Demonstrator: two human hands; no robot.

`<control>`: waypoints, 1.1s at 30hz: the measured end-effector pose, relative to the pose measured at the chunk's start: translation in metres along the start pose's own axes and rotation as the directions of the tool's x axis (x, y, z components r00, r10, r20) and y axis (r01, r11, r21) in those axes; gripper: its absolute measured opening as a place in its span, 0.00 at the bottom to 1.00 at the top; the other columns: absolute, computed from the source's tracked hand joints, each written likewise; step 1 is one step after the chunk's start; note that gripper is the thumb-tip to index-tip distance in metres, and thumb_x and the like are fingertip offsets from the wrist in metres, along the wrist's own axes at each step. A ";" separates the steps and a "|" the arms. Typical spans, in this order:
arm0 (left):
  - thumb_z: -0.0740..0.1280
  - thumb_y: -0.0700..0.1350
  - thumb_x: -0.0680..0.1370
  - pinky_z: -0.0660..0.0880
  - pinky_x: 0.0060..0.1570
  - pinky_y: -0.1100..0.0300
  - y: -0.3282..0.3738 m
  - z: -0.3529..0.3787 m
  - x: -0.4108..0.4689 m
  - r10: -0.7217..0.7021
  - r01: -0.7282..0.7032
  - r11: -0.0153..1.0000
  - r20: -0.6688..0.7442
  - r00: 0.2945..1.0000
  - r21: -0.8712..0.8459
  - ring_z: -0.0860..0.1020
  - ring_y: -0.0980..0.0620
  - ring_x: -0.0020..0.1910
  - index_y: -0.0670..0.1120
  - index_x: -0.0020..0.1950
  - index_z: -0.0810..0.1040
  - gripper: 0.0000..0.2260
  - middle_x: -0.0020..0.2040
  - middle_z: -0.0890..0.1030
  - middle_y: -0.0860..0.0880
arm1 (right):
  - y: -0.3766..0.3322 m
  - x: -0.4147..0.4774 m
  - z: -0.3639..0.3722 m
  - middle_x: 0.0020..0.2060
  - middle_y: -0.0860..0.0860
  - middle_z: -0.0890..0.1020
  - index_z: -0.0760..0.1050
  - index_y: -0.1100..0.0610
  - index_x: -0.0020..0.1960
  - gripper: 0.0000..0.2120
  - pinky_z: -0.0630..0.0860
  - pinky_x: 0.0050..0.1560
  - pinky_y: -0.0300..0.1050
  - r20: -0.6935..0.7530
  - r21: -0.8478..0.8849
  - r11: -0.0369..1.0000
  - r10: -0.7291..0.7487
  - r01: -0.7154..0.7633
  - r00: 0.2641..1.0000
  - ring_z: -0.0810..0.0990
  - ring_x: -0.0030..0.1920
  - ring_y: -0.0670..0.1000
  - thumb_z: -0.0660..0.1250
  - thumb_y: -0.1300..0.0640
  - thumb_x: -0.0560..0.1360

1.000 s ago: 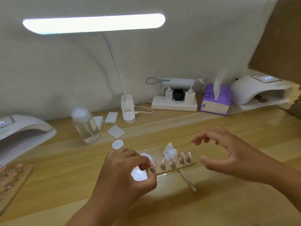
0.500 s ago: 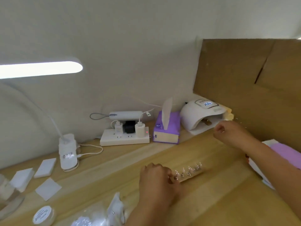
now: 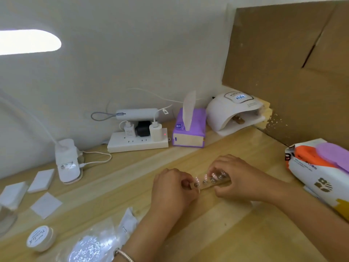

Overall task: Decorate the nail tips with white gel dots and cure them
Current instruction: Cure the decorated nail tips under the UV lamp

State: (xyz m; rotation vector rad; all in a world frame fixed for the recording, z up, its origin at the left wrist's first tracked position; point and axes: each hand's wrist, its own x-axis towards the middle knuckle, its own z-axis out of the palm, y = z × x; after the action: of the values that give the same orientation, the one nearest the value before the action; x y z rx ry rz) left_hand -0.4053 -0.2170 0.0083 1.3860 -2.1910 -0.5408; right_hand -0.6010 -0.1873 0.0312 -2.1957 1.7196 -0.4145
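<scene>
A pale wooden desk [image 3: 226, 233] stands against a plain white wall [image 3: 132, 53]. A creased brown cardboard panel [image 3: 283, 53] lines its right side. At upper left a white oblong lamp bar [image 3: 28, 41] glows brightly above its white base [image 3: 67, 163].

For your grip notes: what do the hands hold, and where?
The narrow wooden strip of pink nail tips: left hand grips its left end, right hand its right end.

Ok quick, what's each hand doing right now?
Left hand: grips the left end of the wooden nail tip strip.
Right hand: grips its right end.
</scene>
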 end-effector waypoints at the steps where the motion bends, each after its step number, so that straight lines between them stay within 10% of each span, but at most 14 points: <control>1: 0.73 0.50 0.68 0.76 0.47 0.59 -0.001 0.000 0.000 -0.009 0.009 1.000 0.009 1.000 -0.019 0.79 0.54 0.40 0.53 0.40 0.85 0.04 0.32 0.78 0.56 | 0.000 0.001 0.002 0.47 0.39 0.76 0.78 0.46 0.52 0.12 0.68 0.58 0.36 -0.020 -0.006 1.000 -0.006 0.006 1.000 0.71 0.53 0.42 0.72 0.53 0.69; 18: 0.75 0.51 0.68 0.72 0.45 0.62 -0.006 0.002 0.002 -0.039 0.041 0.997 0.036 0.999 -0.071 0.73 0.60 0.36 0.54 0.43 0.86 0.05 0.30 0.75 0.59 | -0.001 0.008 -0.001 0.38 0.39 0.81 0.85 0.46 0.46 0.04 0.71 0.48 0.30 -0.038 0.069 0.993 0.096 -0.094 0.995 0.78 0.46 0.40 0.73 0.53 0.71; 25: 0.72 0.50 0.70 0.73 0.47 0.60 -0.004 0.003 -0.003 -0.029 0.029 1.000 -0.002 1.000 0.010 0.77 0.56 0.42 0.55 0.41 0.84 0.02 0.33 0.76 0.58 | 0.017 -0.001 -0.042 0.56 0.30 0.74 0.76 0.36 0.56 0.21 0.71 0.53 0.30 0.181 0.229 0.932 0.244 -0.282 0.953 0.74 0.56 0.33 0.74 0.40 0.65; 33: 0.71 0.55 0.65 0.65 0.33 0.66 0.008 0.016 0.020 -0.119 0.120 0.993 0.054 0.991 -0.018 0.74 0.59 0.39 0.57 0.36 0.74 0.07 0.37 0.76 0.56 | 0.083 0.059 -0.077 0.45 0.55 0.79 0.74 0.59 0.51 0.09 0.75 0.41 0.45 -0.282 0.149 0.812 0.582 -0.565 0.762 0.78 0.44 0.53 0.65 0.53 0.78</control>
State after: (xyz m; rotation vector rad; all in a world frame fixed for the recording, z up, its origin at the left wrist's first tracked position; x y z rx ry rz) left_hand -0.4280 -0.2310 0.0040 1.5154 -2.1471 -0.6490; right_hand -0.6923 -0.2690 0.0678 -1.4898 2.4003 -0.6605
